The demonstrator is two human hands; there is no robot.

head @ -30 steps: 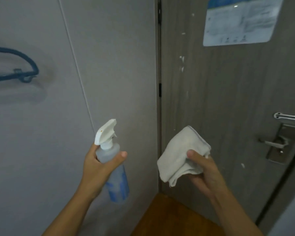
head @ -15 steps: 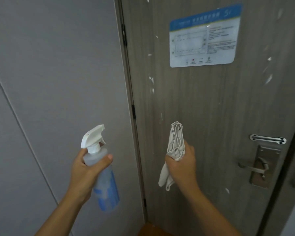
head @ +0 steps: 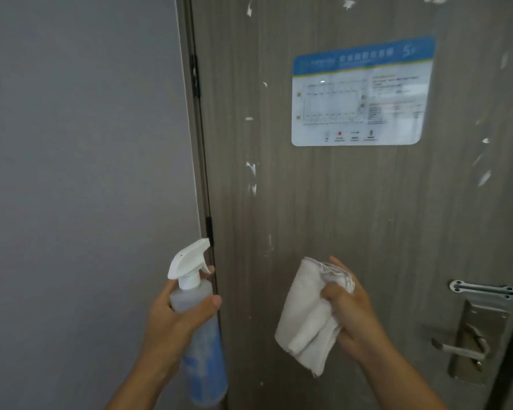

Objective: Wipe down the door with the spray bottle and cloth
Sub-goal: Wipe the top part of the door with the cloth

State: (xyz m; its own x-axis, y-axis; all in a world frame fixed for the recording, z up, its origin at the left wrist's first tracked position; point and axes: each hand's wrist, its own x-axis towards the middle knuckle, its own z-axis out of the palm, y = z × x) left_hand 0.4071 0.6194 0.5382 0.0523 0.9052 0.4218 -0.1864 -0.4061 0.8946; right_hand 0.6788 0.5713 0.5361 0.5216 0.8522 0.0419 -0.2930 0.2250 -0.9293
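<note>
A: Where do things stand?

B: The left hand [head: 172, 321] is wrapped around the neck of the spray bottle [head: 197, 324], thumb across the front and a fingertip by the trigger. The nozzle points up and to the right, toward the door [head: 323, 217]. The right hand [head: 350, 315] is closed on a folded white cloth [head: 305, 315], held up in front of the door; I can't tell if it touches the wood.

A: And the door itself?

B: It fills the right of the view, grey wood grain with white flecks scattered over it. I'd say the spraying has not yet begun; I see no wet patch.

A: What might go wrong?

B: The bottle sits right at the door's edge beside the wall [head: 80, 187], so a badly aimed squirt could wet the wall or the gap by the hinge [head: 209, 227]. Aimed high, the mist would reach the notice [head: 362, 93] and may soften or lift it. The flecks look dried on, so a light wipe may only smear them. Down to the right, the cloth could snag on the handle [head: 462, 347] or the latch [head: 483, 290] above it.
</note>
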